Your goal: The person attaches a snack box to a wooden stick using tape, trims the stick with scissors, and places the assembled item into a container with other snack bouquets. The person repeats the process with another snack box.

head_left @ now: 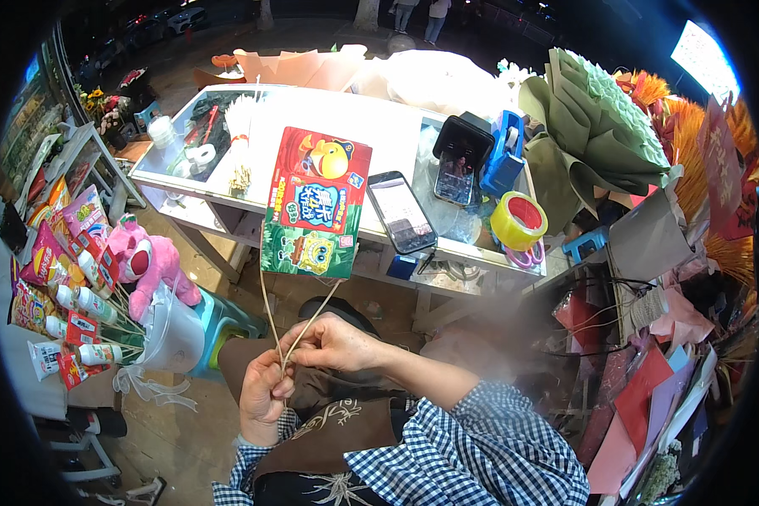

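Observation:
My left hand (264, 393) is closed around the lower ends of two thin pale sticks (270, 314), which meet in a V between my hands. With fingers pinched, my right hand (336, 344) grips the sticks just above it. At their upper ends is a flat red and green snack package (315, 202) with cartoon figures, standing out in front of me; how the sticks are fixed to it is hidden. Its lower part overlaps the edge of the counter in this view. My lap beneath the hands is covered by a brown apron (312, 438).
On the counter (346, 110) are a phone (401, 212), another phone on a stand (455, 173), a blue tape dispenser (504, 156) and yellow tape (519, 221). A bucket (173, 333) of snacks on sticks and a pink plush toy (148, 261) stand left. Wrapped bouquets (594, 126) and wrapping paper (645, 396) crowd the right.

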Demonstrator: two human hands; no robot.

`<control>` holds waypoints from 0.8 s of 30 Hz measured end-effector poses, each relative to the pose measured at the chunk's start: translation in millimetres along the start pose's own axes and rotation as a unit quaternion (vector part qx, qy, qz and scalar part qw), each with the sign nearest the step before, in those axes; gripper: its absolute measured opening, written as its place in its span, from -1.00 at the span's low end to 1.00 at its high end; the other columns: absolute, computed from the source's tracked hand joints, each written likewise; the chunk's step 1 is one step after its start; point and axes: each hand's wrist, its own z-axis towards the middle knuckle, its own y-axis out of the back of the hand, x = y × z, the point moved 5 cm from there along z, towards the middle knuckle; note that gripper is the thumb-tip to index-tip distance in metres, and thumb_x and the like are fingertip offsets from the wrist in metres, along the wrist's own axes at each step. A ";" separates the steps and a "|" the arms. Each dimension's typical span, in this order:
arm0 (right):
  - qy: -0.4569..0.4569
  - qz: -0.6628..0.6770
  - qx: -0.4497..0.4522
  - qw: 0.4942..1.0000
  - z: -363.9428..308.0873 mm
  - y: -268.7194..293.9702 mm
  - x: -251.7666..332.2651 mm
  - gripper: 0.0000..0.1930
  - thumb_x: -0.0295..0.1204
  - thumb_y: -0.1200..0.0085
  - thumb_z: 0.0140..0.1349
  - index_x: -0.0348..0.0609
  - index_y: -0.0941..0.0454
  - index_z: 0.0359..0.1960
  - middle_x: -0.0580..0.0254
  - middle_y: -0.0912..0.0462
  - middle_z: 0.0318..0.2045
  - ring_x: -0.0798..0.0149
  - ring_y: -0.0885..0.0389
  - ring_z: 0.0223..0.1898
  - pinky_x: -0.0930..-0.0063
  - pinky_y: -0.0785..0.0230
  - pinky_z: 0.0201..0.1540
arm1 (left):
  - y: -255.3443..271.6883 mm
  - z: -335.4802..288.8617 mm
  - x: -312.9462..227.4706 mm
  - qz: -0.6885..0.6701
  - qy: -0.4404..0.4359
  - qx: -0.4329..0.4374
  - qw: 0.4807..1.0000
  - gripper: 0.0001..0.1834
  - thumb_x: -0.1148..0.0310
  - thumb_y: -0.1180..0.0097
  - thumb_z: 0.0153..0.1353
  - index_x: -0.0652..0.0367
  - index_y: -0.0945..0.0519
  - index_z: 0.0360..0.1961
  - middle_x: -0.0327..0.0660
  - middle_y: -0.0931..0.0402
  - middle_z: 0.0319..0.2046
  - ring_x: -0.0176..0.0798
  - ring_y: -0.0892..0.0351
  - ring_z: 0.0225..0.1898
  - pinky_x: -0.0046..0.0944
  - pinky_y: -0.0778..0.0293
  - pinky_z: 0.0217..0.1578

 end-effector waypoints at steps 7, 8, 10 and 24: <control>0.009 0.008 -0.033 0.999 1.5 0.6 -12.6 -0.80 -0.49 -0.09 0.22 -0.33 -0.60 -0.17 0.35 -0.61 -0.43 0.62 -0.41 -0.48 0.68 -0.29 -0.43 | -8.6 -2.6 -10.7 0.292 -0.160 -0.061 0.941 -0.81 0.33 -0.15 0.27 0.27 -0.58 -0.36 -0.34 -0.44 -0.43 -0.56 -0.25 -0.59 -0.55 -0.14 -0.60; -0.002 0.014 -0.032 0.999 1.9 0.0 -14.5 -0.79 -0.49 -0.09 0.23 -0.33 -0.59 -0.14 0.35 -0.61 -0.42 0.62 -0.42 -0.47 0.68 -0.31 -0.42 | -8.8 -2.8 -11.1 0.296 -0.164 -0.063 0.939 -0.78 0.31 -0.14 0.28 0.28 -0.57 -0.37 -0.34 -0.43 -0.45 -0.57 -0.25 -0.60 -0.56 -0.13 -0.61; 0.058 -0.016 -0.052 0.997 2.9 -0.5 -8.9 -0.76 -0.45 -0.09 0.25 -0.32 -0.59 -0.10 0.33 -0.62 -0.45 0.58 -0.47 -0.47 0.65 -0.36 -0.42 | -8.5 -3.6 -11.9 0.292 -0.168 -0.064 0.939 -0.73 0.26 -0.13 0.30 0.29 -0.57 -0.40 -0.34 -0.41 -0.50 -0.57 -0.25 -0.61 -0.56 -0.11 -0.62; 0.064 0.034 -0.052 0.996 2.7 -8.1 -10.5 -0.81 -0.43 -0.05 0.31 -0.36 -0.56 -0.24 0.26 -0.61 -0.51 0.50 -0.53 -0.48 0.54 -0.41 -0.39 | -9.2 8.8 -3.2 0.231 -0.192 -0.066 0.951 -0.65 0.11 -0.07 0.32 0.23 -0.52 -0.31 -0.44 -0.33 -0.68 -0.62 -0.18 -0.70 -0.59 -0.01 -0.70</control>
